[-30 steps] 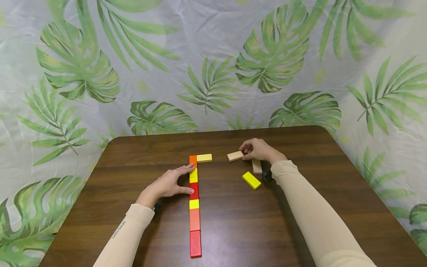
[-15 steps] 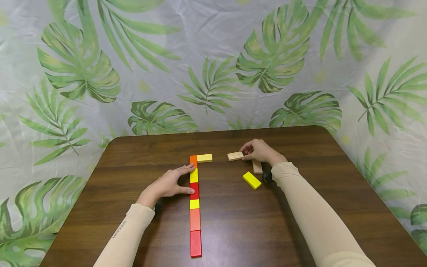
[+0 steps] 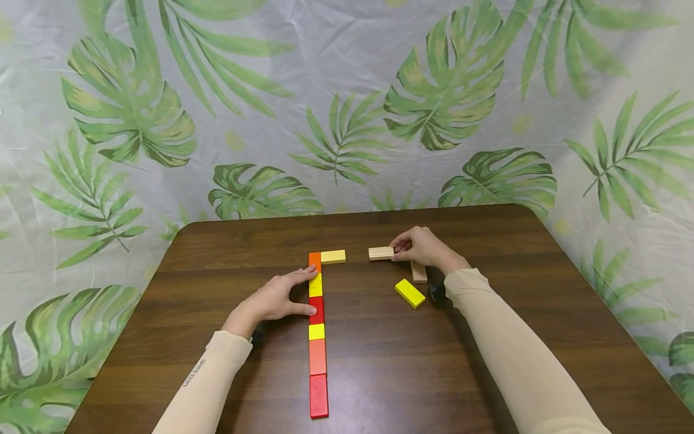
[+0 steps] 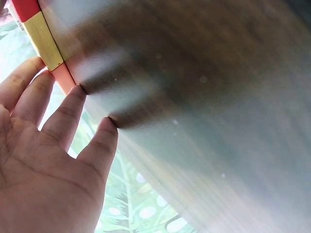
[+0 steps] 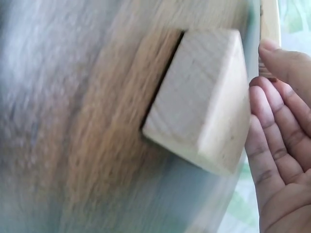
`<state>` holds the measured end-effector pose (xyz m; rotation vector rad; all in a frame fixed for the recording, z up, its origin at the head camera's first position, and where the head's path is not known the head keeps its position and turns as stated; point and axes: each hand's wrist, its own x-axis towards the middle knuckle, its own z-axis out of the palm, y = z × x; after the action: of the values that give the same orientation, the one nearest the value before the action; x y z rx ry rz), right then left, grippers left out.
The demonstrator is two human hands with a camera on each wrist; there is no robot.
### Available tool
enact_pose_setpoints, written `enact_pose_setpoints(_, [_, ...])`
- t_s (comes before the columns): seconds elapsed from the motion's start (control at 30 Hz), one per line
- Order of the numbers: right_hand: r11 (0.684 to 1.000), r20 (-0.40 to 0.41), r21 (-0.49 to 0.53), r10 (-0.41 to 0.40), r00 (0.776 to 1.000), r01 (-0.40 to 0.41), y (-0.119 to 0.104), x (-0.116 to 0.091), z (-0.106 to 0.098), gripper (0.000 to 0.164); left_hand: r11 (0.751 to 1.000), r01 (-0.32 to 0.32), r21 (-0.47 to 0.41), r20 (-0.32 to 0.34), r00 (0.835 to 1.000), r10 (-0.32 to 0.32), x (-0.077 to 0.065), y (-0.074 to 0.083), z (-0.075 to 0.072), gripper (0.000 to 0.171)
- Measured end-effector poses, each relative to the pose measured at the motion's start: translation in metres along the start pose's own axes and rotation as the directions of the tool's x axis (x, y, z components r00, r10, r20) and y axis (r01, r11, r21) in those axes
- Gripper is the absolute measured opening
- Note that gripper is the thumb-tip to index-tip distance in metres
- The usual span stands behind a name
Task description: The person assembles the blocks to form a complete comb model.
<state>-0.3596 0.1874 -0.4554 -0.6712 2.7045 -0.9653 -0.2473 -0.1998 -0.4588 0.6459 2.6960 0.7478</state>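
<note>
R hand (image 3: 425, 246) is pinching a plain wood block (image 3: 381, 254) by its R end, thumb on the near side, fingertips opposite. Blk is pointing L from the fingertips, long axis running L-R, approx. parallel to the worktop's (image 3: 390, 374) far edge, a bit R of ctr; can't tell if it's touching down. It's facing the pale-yellow blk (image 3: 333, 257) end to end, w/ a gap btwn; R hand is the nearer one. R forearm is slanting in from the near R corner, hand partly covering a 2nd wood blk (image 3: 419, 272); a bright-yellow blk (image 3: 409, 293) is lying diagonally just nearside.

L hand (image 3: 275, 296) is resting along the L side of the coloured row (image 3: 317, 357), fingers spread & straight, index and thumb tips well apart at its blks, gripping nothing.
</note>
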Motion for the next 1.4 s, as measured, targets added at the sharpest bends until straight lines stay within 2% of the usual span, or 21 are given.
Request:
enact_pose_setpoints(0.63, [0.998,0.042,0.017,-0.055,0.998,0.055,-0.025,-0.001,0.015,0.027,1.0,0.001,0.008,0.0,1.0,-0.001,0.001,0.0,0.0,0.091])
enact_pose_setpoints(1.4, [0.993,0.114,0.031,-0.121,0.986,0.118,-0.06,0.012,0.033,0.02,1.0,0.005,0.006,0.004,1.0,-0.005,0.002,-0.002,0.001,0.091])
